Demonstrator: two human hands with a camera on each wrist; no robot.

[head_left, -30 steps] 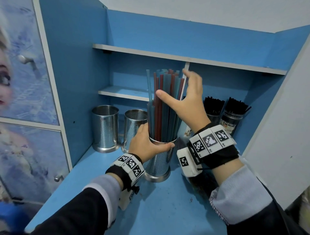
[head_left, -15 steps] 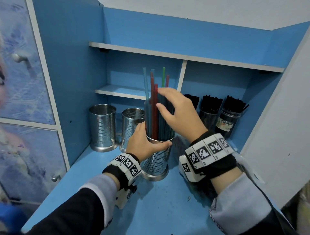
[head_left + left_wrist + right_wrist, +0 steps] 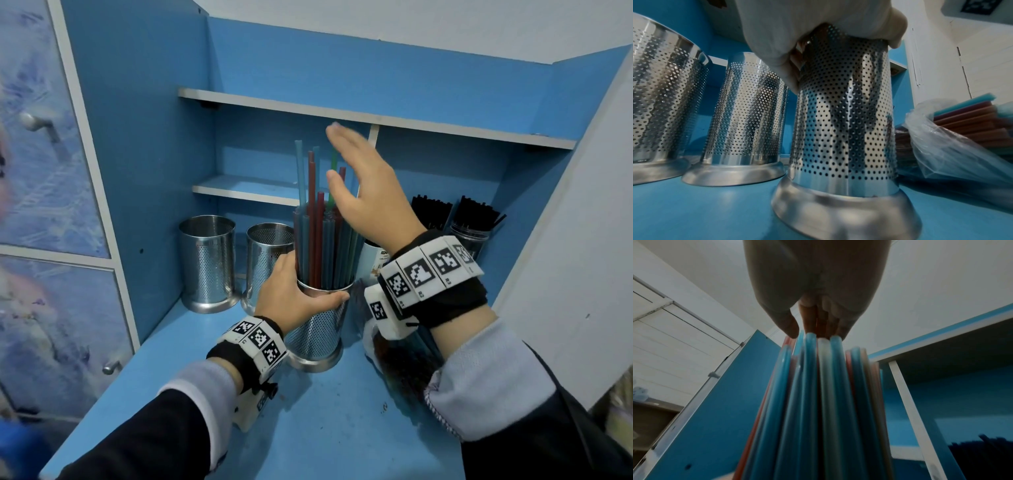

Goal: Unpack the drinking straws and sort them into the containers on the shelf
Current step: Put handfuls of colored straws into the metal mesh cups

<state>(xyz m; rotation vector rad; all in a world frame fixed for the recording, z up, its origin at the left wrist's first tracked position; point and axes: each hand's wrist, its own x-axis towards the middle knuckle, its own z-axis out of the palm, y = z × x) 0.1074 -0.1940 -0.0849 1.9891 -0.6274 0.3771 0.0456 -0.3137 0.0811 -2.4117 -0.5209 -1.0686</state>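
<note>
A perforated steel cup stands on the blue shelf board, packed with blue, red and green straws. My left hand grips the cup near its rim; in the left wrist view the same cup fills the middle under my left hand. My right hand is raised beside the straw tops with its fingers straight, holding nothing. From the right wrist the straws rise toward my right hand, whose fingers sit just above their tips.
Two empty perforated steel cups stand at the left against the cabinet wall. Jars of black straws sit at the back right. A plastic bag with more coloured straws lies right of the held cup.
The right hand pressed the straws down into the cup, then lifted and opened flat above them. A few straws stand taller than the rest. The left hand stays on the cup.
</note>
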